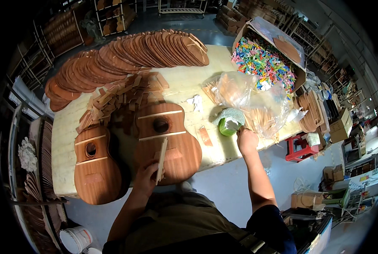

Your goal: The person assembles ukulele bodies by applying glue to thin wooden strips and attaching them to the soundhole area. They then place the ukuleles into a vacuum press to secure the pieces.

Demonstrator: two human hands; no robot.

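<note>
Over the lower edge of a guitar top [184, 154], my left hand [146, 177] grips a pale wooden strip [161, 158] that stands nearly upright. That top has a round sound hole, two light braces across it and a small flat wood patch. To its left lies a second guitar top [96, 178] with the same kind of braces and patch. My right hand [247, 140] is closed beside a green container [226, 128] with a grey-green cloth [230, 114] over its rim. Whatever its fingers hold is hidden from view.
Thin curved wooden plates [134, 51] stand in a long leaning row along the table's [218, 55] far edge. Wood pieces [113, 99] are heaped before them. Far right is a box of coloured clips [263, 61], with plastic bags of sticks [261, 118] nearer. A red stool [298, 148] stands right.
</note>
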